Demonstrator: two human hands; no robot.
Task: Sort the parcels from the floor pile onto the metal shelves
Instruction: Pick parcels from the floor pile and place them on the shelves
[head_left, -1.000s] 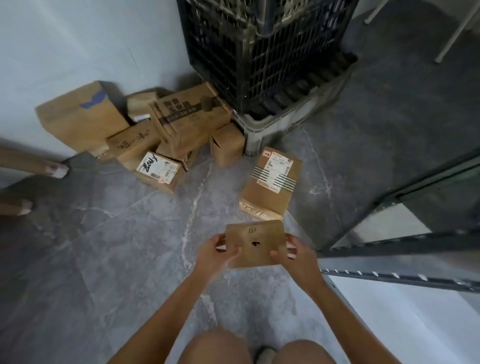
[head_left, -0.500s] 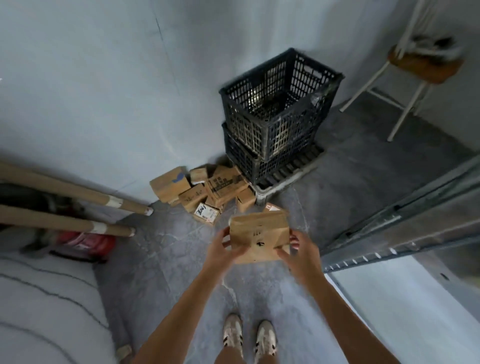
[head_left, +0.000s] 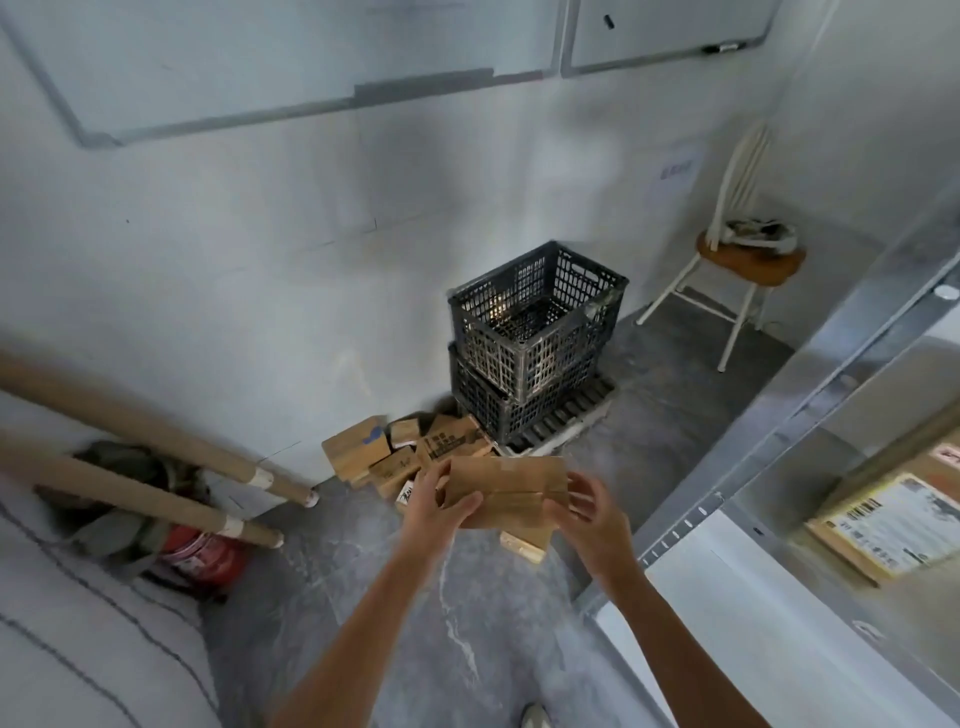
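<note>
Holding: cardboard parcel (head_left: 506, 491) at frame centre, clear of the floor | left hand (head_left: 434, 506) clasps its 9 o'clock edge | right hand (head_left: 597, 512) cups its 3 o'clock edge, fingers spread | floor pile (head_left: 405, 457) at 11 o'clock of parcel, beside stacked crates (head_left: 535, 343) | metal shelves (head_left: 779, 447) at 3 o'clock, labelled box (head_left: 893, 525) on them.

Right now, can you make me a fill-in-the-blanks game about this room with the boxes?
1. The left hand and right hand hold one cardboard ____ between them.
2. Two dark plastic crates are ____ one on top of the other by the wall.
3. The white chair has a ____ seat.
4. The pile of parcels lies on the ____.

Missing words: parcel; stacked; brown; floor
</note>
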